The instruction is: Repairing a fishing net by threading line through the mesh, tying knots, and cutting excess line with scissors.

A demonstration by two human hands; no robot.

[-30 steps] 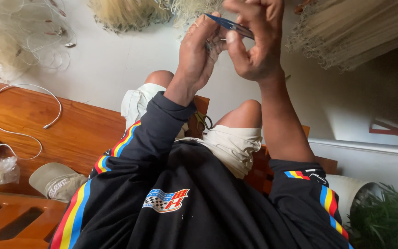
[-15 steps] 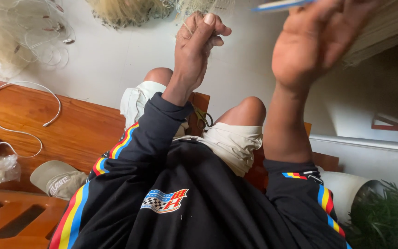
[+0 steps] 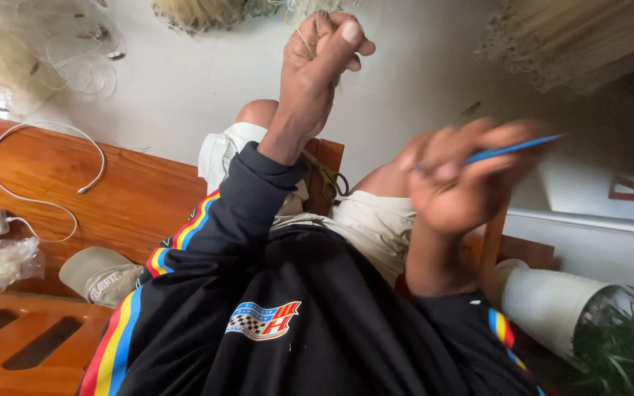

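Up top, left hand (image 3: 321,62) pinches netting (image 3: 304,45) tight, right hand (image 3: 460,187) grips blue tool (image 3: 511,149); crumpled plastic bag (image 3: 10,260) at left.

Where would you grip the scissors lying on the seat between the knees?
Probably by the looped handles of the scissors, coming from above between the knees: only the handle end shows clearly, and the left hand's forearm partly covers the rest. The right hand already holds a blue tool.
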